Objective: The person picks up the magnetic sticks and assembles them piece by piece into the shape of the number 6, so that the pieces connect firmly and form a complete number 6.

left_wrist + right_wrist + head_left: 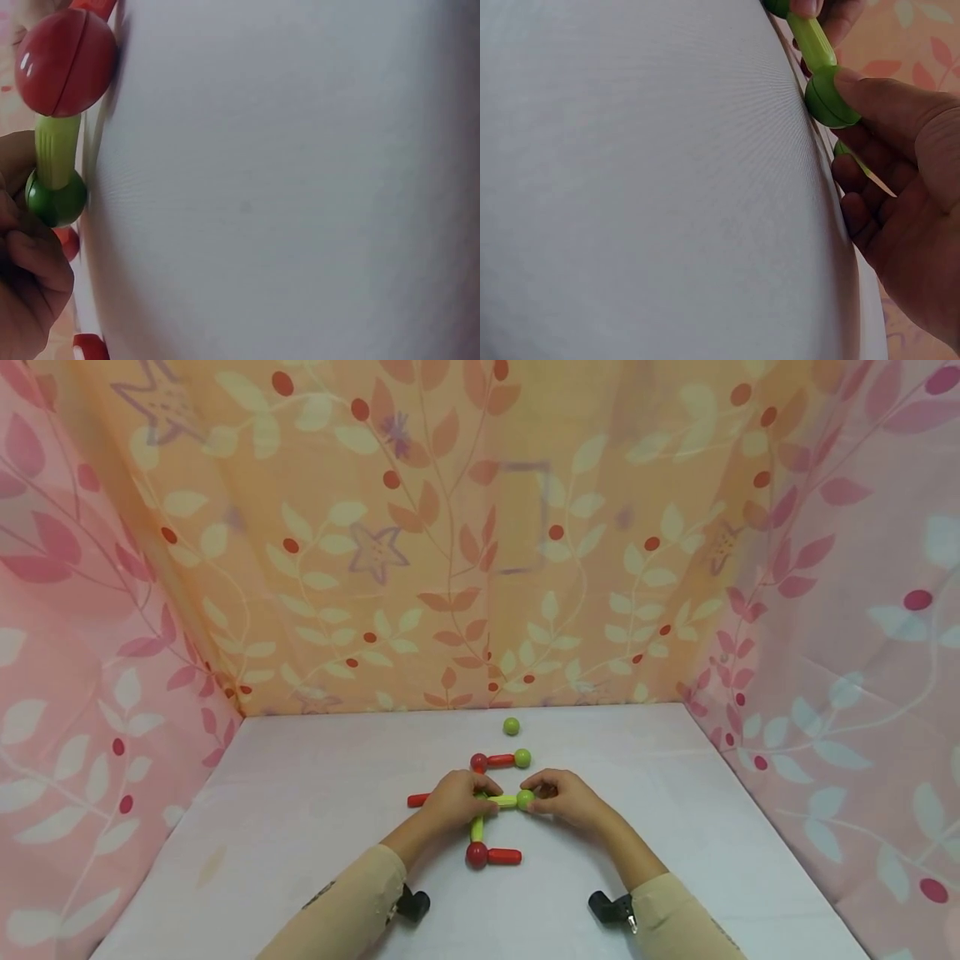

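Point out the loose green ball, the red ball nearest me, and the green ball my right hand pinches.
Loose green ball (512,726), head view, its centre.
Near red ball (476,855), head view, its centre.
Pinched green ball (826,101), right wrist view, its rounded side.

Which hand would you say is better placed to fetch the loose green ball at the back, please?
Probably the right hand: the loose ball lies slightly nearer its side. The left hand steadies the rod joint.

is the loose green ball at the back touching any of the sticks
No, the loose green ball lies alone on the table, apart from the red stick nearest it.
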A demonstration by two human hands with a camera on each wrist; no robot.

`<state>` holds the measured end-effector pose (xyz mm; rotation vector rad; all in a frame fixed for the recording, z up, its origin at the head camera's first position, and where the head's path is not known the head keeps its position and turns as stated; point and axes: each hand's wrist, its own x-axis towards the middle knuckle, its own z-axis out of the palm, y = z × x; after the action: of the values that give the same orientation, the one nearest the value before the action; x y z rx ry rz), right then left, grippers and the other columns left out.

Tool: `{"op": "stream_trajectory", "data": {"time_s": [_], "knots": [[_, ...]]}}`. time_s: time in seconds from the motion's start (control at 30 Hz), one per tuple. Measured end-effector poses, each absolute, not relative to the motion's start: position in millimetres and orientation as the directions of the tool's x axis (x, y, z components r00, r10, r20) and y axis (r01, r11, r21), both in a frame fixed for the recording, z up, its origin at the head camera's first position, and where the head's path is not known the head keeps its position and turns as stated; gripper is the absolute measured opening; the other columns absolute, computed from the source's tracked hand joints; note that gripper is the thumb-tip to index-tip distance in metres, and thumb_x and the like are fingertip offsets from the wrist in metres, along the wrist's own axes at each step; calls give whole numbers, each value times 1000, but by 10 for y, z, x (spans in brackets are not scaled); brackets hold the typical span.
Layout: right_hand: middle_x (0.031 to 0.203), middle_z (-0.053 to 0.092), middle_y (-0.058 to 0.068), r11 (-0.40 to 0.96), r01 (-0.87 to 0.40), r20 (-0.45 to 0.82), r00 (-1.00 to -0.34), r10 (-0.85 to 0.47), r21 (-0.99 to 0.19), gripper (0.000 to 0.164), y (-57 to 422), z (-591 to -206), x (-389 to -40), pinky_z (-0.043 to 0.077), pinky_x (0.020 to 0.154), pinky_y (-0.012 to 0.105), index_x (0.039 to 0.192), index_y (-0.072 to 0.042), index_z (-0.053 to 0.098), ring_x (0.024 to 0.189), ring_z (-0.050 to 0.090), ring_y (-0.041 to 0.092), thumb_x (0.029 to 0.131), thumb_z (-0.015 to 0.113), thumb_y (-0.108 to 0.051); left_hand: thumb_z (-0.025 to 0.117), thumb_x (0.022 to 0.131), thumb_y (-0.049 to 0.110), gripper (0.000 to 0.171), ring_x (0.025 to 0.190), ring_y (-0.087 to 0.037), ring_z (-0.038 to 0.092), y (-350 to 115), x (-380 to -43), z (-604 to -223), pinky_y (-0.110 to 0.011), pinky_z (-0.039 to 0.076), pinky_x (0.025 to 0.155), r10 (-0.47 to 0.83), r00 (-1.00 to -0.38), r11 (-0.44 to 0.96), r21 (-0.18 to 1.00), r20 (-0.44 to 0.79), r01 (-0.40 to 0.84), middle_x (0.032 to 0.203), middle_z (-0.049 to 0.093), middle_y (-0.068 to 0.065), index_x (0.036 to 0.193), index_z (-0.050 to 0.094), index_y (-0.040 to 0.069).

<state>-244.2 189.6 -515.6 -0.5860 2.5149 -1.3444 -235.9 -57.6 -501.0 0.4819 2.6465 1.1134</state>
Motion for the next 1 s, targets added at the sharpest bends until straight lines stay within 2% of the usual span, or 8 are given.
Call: {"op": "stream_trajectory", "data": {"time_s": [0.1,0.2,0.33,0.43,0.57,0.8,1.0], "knots": [[95,62,1,504,-239,-10,-897,-443,-830,35,1880,-5129,-2412,44,71,29,107,-17,65,87,53,21,75,75,-23,74,76,34,24,88,-13,50,-608,-2373,-4986,-26,48,69,389,-918,651,728,-78,214,90,59,15,99,70,29],[96,61,7,505,-243,-5,-898,-439,-828,34,1852,-5039,-2346,44,70,29,108,-11,64,87,53,25,76,74,-17,73,76,37,26,95,-15,51,-657,-2392,-4949,-32,47,78,382,-922,655,721,-56,228,93,60,15,101,69,29],[98,61,13,503,-244,-8,-894,-448,-829,34,1816,-4871,-2260,44,71,29,110,-5,63,88,53,27,78,71,-11,72,77,37,26,106,-17,50,-774,-2418,-4876,-43,41,91,372,-928,651,716,-12,252,99,63,12,102,69,28],[100,60,14,504,-250,-10,-890,-456,-827,34,1807,-4819,-2239,44,71,28,111,-4,62,89,52,27,78,71,-12,71,78,36,28,111,-17,50,-913,-2423,-4822,-47,38,95,371,-928,648,712,14,270,100,64,11,103,68,26],[100,61,12,502,-252,-6,-890,-456,-827,35,1813,-4907,-2280,45,72,30,111,-6,62,90,52,27,78,72,-13,71,78,35,30,110,-19,51,-1156,-2403,-4784,-46,40,92,359,-933,659,700,27,274,100,63,12,106,68,23],[97,61,-4,519,-240,-16,-897,-441,-821,34,1890,-5125,-2414,46,73,29,107,-20,65,88,53,18,75,75,-27,74,75,33,33,95,-22,53,-1554,-2352,-4833,-39,43,79,303,-953,678,697,24,233,95,61,3,106,68,21],[98,61,-1,516,-201,-43,-906,-422,-833,35,1892,-5096,-2389,45,75,33,108,-18,64,90,52,21,75,75,-26,77,72,30,34,92,-19,52,-1684,-2360,-4892,-38,44,78,254,-967,709,684,-25,168,96,61,0,103,69,22]]}}
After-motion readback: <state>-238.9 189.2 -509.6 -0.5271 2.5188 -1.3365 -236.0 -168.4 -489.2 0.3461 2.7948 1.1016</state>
